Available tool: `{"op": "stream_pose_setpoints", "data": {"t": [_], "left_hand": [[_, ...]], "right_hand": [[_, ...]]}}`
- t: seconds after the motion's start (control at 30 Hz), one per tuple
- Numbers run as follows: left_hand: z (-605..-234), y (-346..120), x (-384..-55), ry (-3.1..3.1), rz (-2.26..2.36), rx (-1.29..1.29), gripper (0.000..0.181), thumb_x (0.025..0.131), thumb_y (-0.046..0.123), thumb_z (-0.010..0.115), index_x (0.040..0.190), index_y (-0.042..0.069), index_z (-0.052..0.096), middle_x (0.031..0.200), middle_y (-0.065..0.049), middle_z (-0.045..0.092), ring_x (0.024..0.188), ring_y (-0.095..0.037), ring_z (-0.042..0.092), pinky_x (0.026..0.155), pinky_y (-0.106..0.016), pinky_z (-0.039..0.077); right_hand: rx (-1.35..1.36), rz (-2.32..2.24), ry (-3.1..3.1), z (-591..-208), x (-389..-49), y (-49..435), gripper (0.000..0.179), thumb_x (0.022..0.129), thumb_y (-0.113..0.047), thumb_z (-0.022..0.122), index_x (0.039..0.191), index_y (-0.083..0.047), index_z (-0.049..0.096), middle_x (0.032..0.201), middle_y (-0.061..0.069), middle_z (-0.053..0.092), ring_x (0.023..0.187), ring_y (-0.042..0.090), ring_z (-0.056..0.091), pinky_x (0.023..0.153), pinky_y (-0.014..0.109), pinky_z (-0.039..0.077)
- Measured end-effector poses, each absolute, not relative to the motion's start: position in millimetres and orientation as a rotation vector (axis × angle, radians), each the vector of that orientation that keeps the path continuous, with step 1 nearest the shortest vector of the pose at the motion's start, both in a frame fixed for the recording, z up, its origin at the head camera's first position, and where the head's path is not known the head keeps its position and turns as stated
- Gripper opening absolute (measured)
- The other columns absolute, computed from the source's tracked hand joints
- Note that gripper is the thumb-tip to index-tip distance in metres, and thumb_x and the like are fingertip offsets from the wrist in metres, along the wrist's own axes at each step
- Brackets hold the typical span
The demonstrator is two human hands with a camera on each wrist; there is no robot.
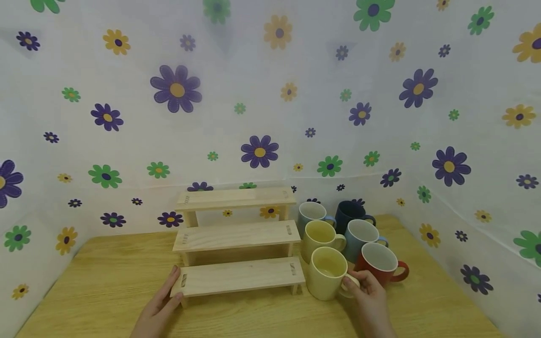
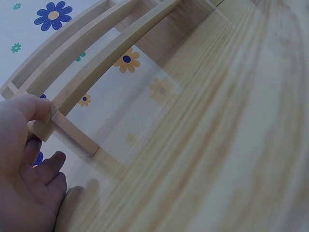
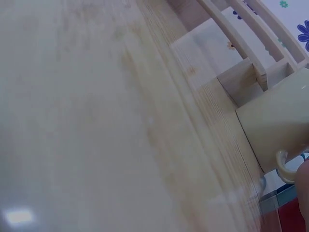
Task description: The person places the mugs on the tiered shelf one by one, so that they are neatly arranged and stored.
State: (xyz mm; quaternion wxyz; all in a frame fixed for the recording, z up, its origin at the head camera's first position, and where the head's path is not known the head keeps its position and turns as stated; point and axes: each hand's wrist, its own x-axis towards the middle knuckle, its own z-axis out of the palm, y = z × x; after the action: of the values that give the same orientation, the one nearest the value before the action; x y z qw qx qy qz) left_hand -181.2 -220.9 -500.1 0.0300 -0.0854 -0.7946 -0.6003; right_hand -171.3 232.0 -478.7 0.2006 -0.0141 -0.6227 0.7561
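A wooden three-step rack (image 1: 241,277) stood mid-table, its low step nearest and its highest step far. The left hand (image 1: 158,305) held the left end of the low step, thumb on the near side and fingers round the end. The right hand (image 1: 367,293) pinched the handle of the near yellow mug (image 1: 325,284), which was upright just right of the rack's low step; whether its base was fully on the table (image 1: 105,286) I could not tell.

Other mugs crowded that one. The second yellow mug (image 1: 313,241) stood directly behind it, and the red mug (image 1: 372,270) stood just to its right, close by the right hand's fingers, its handle pointing right. Farther back were the right light-blue mug (image 1: 351,246), the left light-blue mug (image 1: 303,219) near the rack's upper steps, and the dark blue mug (image 1: 347,218) at the far right. The rack hemmed the group in on the left, and flower-printed cloth (image 1: 236,126) closed off the far side and both flanks.
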Motion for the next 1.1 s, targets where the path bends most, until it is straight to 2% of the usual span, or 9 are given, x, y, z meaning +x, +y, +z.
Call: {"op": "stream_pose_setpoints", "data": {"t": [0.27,0.6,0.67,0.77,0.87,1.1], "left_hand": [[-499,-221,-180,-2.469,-1.823,-0.242,0.061,0.099,0.032,0.052,0.15,0.008,0.029,0.156,-0.013,0.014,0.122,0.025,0.017,0.093,0.001,0.021],[-498,-222,-181,-2.524,-1.812,-0.251,0.063,0.099,0.035,0.051,0.152,0.011,0.025,0.158,-0.011,0.008,0.122,0.025,0.012,0.092,0.002,0.016],[-499,-222,-181,-2.531,-1.812,-0.264,0.063,0.1,0.034,0.05,0.152,0.012,0.023,0.158,-0.011,0.006,0.127,0.02,0.009,0.093,0.002,0.016],[-501,-224,-181,-2.526,-1.821,-0.271,0.063,0.1,0.034,0.05,0.153,0.013,0.022,0.158,-0.01,0.005,0.137,0.002,0.006,0.093,0.002,0.016],[-502,-224,-181,-2.528,-1.819,-0.271,0.064,0.1,0.034,0.05,0.153,0.013,0.022,0.158,-0.008,0.004,0.141,-0.013,0.004,0.093,0.002,0.015],[-500,-223,-180,-2.536,-1.775,-0.279,0.064,0.1,0.034,0.05,0.153,0.013,0.022,0.159,-0.008,0.005,0.14,-0.008,0.005,0.094,0.002,0.014]], "right_hand": [[0.042,2.128,-1.623,-473,-172,228,0.017,0.086,0.014,0.06,0.09,-0.002,0.063,0.092,-0.003,0.068,0.087,0.005,0.061,0.074,0.015,0.049],[-0.019,2.079,-1.547,-448,-167,227,0.022,0.084,0.018,0.059,0.086,-0.003,0.065,0.09,-0.003,0.071,0.09,0.006,0.063,0.077,0.015,0.05],[-0.012,2.089,-1.547,-441,-166,226,0.02,0.085,0.017,0.06,0.089,-0.001,0.066,0.091,-0.002,0.071,0.091,0.006,0.063,0.076,0.015,0.05],[0.007,2.101,-1.55,-431,-165,223,0.017,0.086,0.016,0.059,0.092,0.003,0.066,0.093,0.0,0.07,0.092,0.007,0.063,0.076,0.016,0.051],[0.006,2.095,-1.579,-423,-164,219,0.015,0.086,0.014,0.06,0.093,0.003,0.065,0.094,0.0,0.07,0.09,0.007,0.063,0.075,0.017,0.051],[0.067,2.11,-1.621,-406,-159,204,0.015,0.086,0.012,0.061,0.093,0.0,0.064,0.096,0.0,0.07,0.096,0.009,0.063,0.084,0.02,0.05]]}}
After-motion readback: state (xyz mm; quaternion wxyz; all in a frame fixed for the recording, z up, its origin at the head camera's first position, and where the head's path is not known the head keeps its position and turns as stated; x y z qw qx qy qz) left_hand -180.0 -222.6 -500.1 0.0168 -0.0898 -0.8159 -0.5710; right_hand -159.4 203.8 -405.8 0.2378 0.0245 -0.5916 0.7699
